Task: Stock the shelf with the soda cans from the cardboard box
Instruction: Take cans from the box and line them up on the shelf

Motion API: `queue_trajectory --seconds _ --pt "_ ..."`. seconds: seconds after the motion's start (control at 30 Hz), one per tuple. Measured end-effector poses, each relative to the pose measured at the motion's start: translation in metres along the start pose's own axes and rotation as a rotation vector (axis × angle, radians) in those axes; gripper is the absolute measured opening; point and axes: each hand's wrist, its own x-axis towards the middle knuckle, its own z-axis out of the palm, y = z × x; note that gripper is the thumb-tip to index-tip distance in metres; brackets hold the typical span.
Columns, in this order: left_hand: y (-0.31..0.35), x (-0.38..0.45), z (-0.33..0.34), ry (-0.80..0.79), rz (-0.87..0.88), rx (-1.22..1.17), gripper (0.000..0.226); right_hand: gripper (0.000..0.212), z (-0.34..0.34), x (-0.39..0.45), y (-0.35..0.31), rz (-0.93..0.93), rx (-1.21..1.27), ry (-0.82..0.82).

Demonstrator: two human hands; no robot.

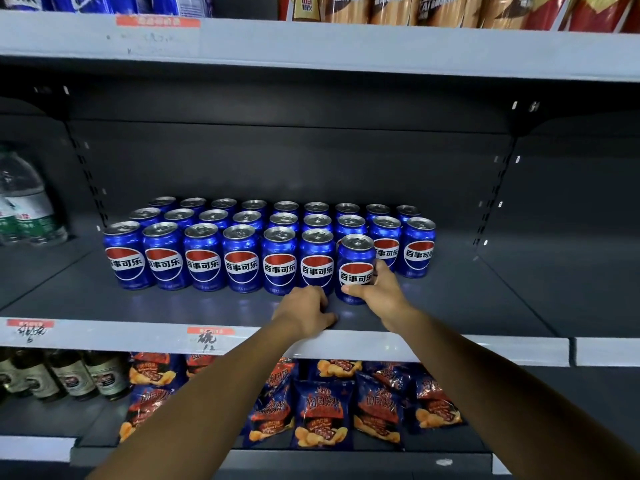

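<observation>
- Head view: Pepsi can (356,268) stands on the shelf (450,299), just proud of the front row's gap.
- Right hand (375,289) wraps its base; I'd slide it straight back, logo forward.
- Left hand (304,311), loosely curled and holding nothing, rests on the shelf beside it.

Cans (240,261) marked 百事可乐, Pepsi globe emblem. Shelf-edge tags (210,336): handwriting illegible. Chip bags (322,410): print unreadable.
</observation>
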Motion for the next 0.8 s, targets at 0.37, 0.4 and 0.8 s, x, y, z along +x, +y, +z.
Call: queue_trajectory --seconds 0.37,0.4,0.8 --pt "-0.003 -0.005 0.004 0.050 -0.029 -0.096 0.022 0.073 0.008 0.010 0.011 -0.030 0.007 0.044" --pt "-0.003 -0.005 0.004 0.054 -0.031 -0.098 0.022 0.074 0.008 0.011 0.012 -0.029 0.002 0.045" --pt "-0.002 -0.008 0.004 0.065 -0.027 -0.095 0.025 0.074 0.007 0.014 0.010 -0.008 -0.009 0.013"
